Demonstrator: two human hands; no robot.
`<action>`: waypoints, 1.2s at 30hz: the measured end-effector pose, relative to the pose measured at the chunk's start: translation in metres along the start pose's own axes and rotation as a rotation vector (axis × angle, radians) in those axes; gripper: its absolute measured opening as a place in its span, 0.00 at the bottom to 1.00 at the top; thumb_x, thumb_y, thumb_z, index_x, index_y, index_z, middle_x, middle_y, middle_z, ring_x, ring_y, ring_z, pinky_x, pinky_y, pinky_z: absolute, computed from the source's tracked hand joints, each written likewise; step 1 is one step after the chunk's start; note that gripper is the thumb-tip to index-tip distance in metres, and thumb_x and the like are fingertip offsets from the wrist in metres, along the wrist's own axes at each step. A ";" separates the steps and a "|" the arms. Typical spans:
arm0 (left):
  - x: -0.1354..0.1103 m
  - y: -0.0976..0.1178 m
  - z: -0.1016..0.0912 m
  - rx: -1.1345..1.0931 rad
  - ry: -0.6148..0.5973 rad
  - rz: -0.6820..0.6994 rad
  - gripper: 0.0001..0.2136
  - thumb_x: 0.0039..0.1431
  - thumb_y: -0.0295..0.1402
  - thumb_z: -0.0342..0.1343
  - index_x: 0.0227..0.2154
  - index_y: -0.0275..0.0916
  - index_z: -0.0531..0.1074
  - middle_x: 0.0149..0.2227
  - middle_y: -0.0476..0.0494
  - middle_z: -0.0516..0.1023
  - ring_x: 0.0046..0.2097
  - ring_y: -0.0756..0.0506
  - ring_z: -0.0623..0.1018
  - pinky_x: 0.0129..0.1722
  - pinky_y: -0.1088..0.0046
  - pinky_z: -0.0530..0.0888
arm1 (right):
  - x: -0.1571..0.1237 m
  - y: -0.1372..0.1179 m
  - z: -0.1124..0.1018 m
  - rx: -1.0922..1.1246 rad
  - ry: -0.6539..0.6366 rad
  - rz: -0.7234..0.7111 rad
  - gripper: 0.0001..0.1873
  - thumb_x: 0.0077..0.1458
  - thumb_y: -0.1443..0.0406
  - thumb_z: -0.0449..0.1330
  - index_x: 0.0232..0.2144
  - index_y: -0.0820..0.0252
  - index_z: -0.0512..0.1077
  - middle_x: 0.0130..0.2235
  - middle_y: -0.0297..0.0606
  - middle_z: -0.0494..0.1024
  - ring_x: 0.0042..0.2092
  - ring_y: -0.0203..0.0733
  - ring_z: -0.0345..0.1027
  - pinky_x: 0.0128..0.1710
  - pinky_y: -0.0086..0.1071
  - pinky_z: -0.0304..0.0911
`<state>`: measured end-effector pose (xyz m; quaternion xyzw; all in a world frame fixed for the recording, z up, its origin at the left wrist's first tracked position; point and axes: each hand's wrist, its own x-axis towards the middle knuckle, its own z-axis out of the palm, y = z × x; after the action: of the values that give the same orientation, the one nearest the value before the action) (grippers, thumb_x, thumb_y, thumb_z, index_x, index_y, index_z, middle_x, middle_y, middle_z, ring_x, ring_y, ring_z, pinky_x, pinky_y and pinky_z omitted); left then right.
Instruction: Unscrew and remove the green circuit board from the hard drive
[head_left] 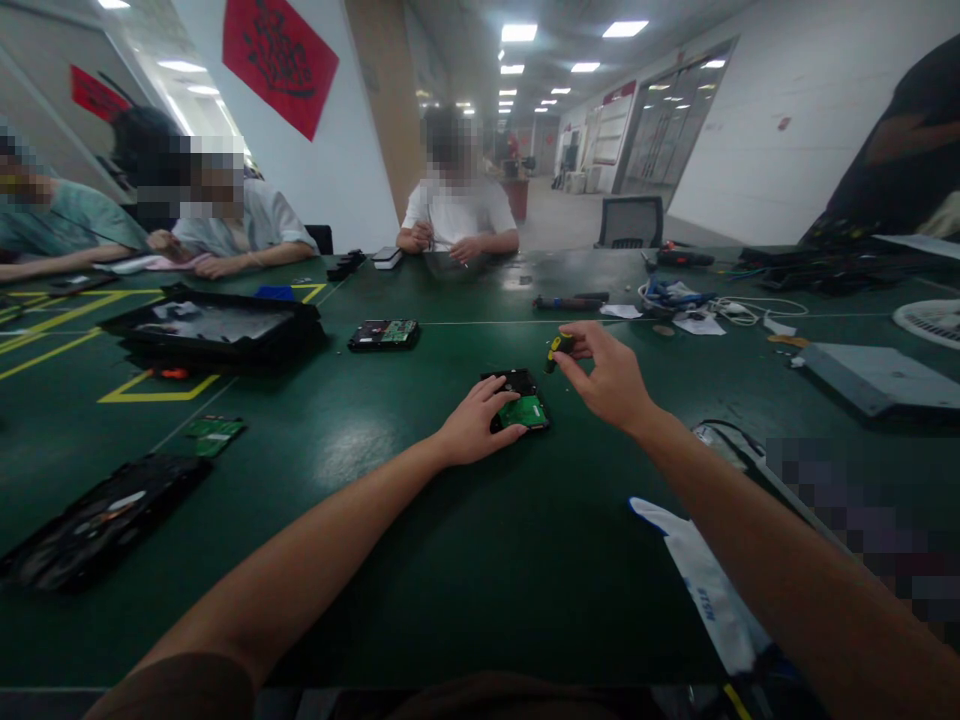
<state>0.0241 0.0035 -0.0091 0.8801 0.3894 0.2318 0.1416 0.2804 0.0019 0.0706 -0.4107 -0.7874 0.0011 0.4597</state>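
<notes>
A hard drive (534, 408) with a green circuit board lies on the table in front of me. My left hand (480, 420) holds it from its left side, thumb along the near edge and fingers across the top, partly covering it. Just right of the drive and above it, my right hand (600, 375) pinches a yellow-and-black screwdriver (557, 352) between thumb and fingers. Its handle tilts downward; I cannot make out the shaft or tip. The screwdriver is apart from the drive.
Another drive (384, 334) lies farther back. To the left are a black casing (217, 325), a loose green board (216, 433) and a black part (105, 520). A grey metal box (877, 380), cables (739, 308) and a white glove-like item (705, 580) lie right. People sit opposite.
</notes>
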 end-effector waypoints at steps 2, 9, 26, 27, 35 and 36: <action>0.000 -0.001 0.001 0.004 0.013 0.008 0.31 0.63 0.53 0.58 0.64 0.41 0.68 0.72 0.33 0.58 0.74 0.30 0.55 0.71 0.43 0.57 | -0.004 -0.001 0.003 0.012 0.049 0.007 0.16 0.63 0.61 0.62 0.52 0.54 0.70 0.46 0.43 0.79 0.41 0.48 0.77 0.46 0.47 0.75; 0.000 -0.002 0.003 0.007 0.021 0.015 0.31 0.63 0.53 0.58 0.63 0.40 0.68 0.72 0.32 0.58 0.74 0.31 0.55 0.72 0.47 0.57 | -0.017 0.001 0.018 0.057 0.134 0.052 0.24 0.62 0.63 0.62 0.59 0.55 0.65 0.50 0.46 0.79 0.43 0.49 0.79 0.46 0.47 0.77; 0.000 0.000 -0.001 -0.017 0.001 -0.004 0.31 0.63 0.51 0.60 0.64 0.42 0.67 0.73 0.35 0.57 0.74 0.32 0.54 0.72 0.44 0.55 | -0.027 0.003 0.028 0.081 0.118 0.060 0.28 0.64 0.62 0.60 0.64 0.51 0.61 0.57 0.47 0.74 0.47 0.52 0.78 0.50 0.52 0.76; 0.000 0.000 -0.001 -0.019 -0.002 -0.005 0.31 0.63 0.51 0.60 0.64 0.42 0.67 0.73 0.35 0.57 0.74 0.31 0.54 0.72 0.45 0.55 | -0.027 0.003 0.028 0.065 0.123 0.054 0.28 0.64 0.62 0.61 0.64 0.50 0.61 0.56 0.47 0.74 0.47 0.52 0.77 0.50 0.52 0.76; 0.000 0.000 -0.001 -0.019 -0.007 -0.012 0.31 0.63 0.52 0.60 0.64 0.41 0.68 0.73 0.34 0.56 0.74 0.32 0.54 0.72 0.46 0.55 | -0.029 0.006 0.033 0.071 0.152 0.068 0.30 0.65 0.63 0.58 0.67 0.51 0.58 0.58 0.48 0.74 0.48 0.52 0.78 0.51 0.52 0.76; 0.000 0.000 -0.001 -0.021 -0.007 -0.012 0.31 0.63 0.52 0.60 0.64 0.41 0.68 0.73 0.34 0.56 0.74 0.32 0.54 0.72 0.46 0.56 | -0.029 0.007 0.033 0.075 0.162 0.070 0.30 0.65 0.63 0.59 0.67 0.51 0.58 0.58 0.49 0.74 0.47 0.51 0.78 0.50 0.52 0.77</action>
<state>0.0235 0.0041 -0.0082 0.8769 0.3919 0.2320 0.1534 0.2678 0.0004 0.0278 -0.4190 -0.7323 0.0134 0.5366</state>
